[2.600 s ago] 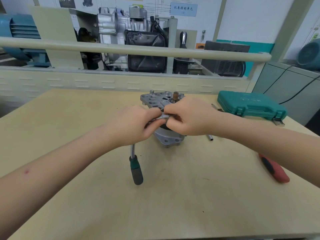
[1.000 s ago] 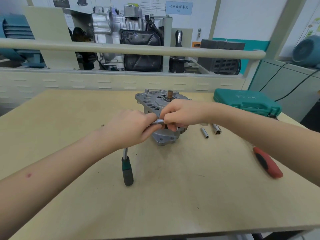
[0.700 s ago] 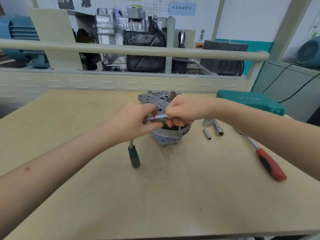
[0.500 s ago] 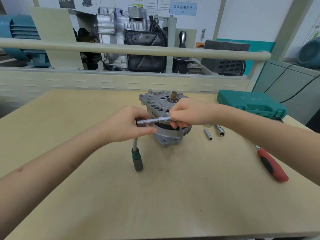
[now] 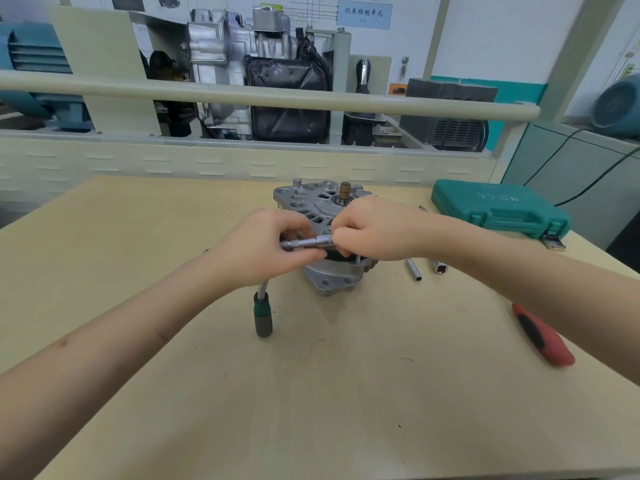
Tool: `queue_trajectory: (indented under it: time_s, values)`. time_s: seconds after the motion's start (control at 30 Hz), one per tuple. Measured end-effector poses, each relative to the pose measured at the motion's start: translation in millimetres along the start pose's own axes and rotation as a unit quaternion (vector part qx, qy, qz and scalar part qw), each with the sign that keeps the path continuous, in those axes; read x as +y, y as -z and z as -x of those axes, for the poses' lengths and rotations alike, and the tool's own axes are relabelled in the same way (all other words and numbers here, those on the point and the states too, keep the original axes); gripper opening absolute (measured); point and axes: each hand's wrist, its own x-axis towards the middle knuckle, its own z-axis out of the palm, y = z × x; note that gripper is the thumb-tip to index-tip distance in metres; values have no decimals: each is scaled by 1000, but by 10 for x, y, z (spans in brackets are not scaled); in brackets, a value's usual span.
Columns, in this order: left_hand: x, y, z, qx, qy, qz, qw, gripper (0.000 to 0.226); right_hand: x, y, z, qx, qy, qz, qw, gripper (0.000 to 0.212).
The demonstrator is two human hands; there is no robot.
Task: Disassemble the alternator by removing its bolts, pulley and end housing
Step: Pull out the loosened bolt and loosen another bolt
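- The alternator (image 5: 327, 237) stands shaft-up near the centre of the wooden table (image 5: 138, 237), its ribbed end housing (image 5: 308, 199) on top and the copper-coloured shaft tip (image 5: 345, 190) poking out at 12 o'clock.
- It looks like cast aluminium over a steel core, so I judge it heavy, rigid and unlikely to slide; the ribs and mounting ears offer the firmest hold.
- The left hand (image 5: 266, 247), at 9 o'clock from the alternator, curls its fingers round the head end of a ratchet wrench (image 5: 263, 313); the green-and-grey handle hangs toward 6 o'clock, its end close to the table.
- The right hand (image 5: 377, 230), at 3 o'clock, pinches the socket (image 5: 323, 241) at the end of the short extension bar (image 5: 299, 243), which lies level between the two hands.
- Both forearms reach in from the near edge, wrists roughly level.
- This appears to be tool fitting rather than bolt turning.
- Loose sockets (image 5: 414, 270) lie at 3 o'clock, a green tool case (image 5: 498, 209) at 2 o'clock, and a red-handled tool (image 5: 543, 337) at 4 o'clock.
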Motion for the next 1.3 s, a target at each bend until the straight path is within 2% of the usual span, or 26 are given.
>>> queue_trajectory:
  time_s: [0.13,0.2,0.3,0.4,0.47,0.53,0.63,0.73,0.8,1.0,1.17,1.3]
  values:
    - [17,70,6,-67,-25,-66,995,6,-3,23,-3,-1,25,18,1000,27]
    - [11,107,-9,-90,-31,-78,992,10,15,24,9,3,40,33,999,26]
    - [20,174,-24,-152,4,-33,988,17,31,-13,54,20,54,39,998,26]
    - [65,215,-59,-220,76,52,971,28,-3,-68,103,60,83,37,994,22]
    - [103,225,-68,-241,104,85,961,34,-33,-84,113,80,107,56,989,21]
    - [144,205,-35,-225,86,57,969,33,-48,-64,124,81,113,69,988,19]
    - [199,142,38,-164,-6,-75,984,27,-52,-9,143,40,96,53,993,19]
    - [218,93,60,-139,-44,-242,959,20,-68,3,131,-15,63,46,997,27]
    - [187,70,61,-126,-47,-300,945,18,-71,-19,121,-19,52,47,997,26]
    - [138,-33,53,-114,-45,-339,933,29,-66,-132,128,16,45,35,998,22]
    - [128,-116,55,-104,-49,-369,922,28,-30,-232,118,52,27,46,997,24]
    - [104,-129,66,-107,-47,-374,920,29,-31,-253,110,36,24,52,998,23]
